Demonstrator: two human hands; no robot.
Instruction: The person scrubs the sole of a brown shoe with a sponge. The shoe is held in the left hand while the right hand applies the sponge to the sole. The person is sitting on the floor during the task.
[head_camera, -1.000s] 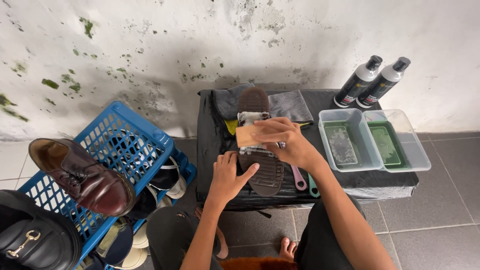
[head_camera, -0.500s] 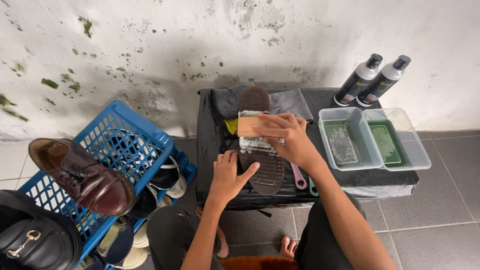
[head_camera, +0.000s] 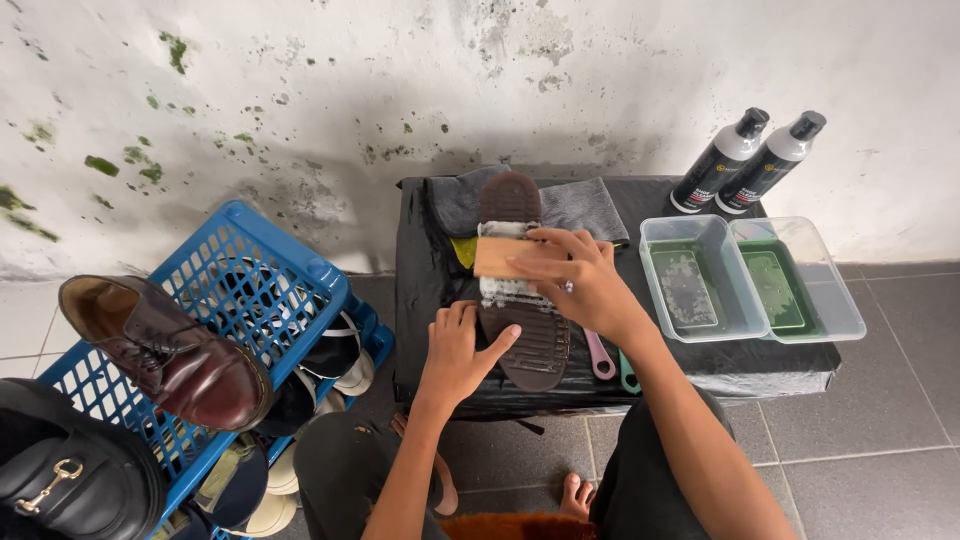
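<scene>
Mouldy wall behind; my right hand (head_camera: 580, 280) pinched the brush (head_camera: 508, 256) over the foamy sole (head_camera: 522, 300), left hand (head_camera: 458, 350) spread beside it; scrubbing seemed half-finished.

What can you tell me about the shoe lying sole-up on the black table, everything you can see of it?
The shoe lies sole-up on the black-covered table, heel toward the wall. Its dark brown sole looks like rubber, with fine ribbed tread at the front and a smooth rounded heel. White foam covers the middle. The right hand presses a wooden brush across that foamy part, while the left hand steadies the side near the toe. Grey cloths lie under its heel end. The upper is hidden.
</scene>
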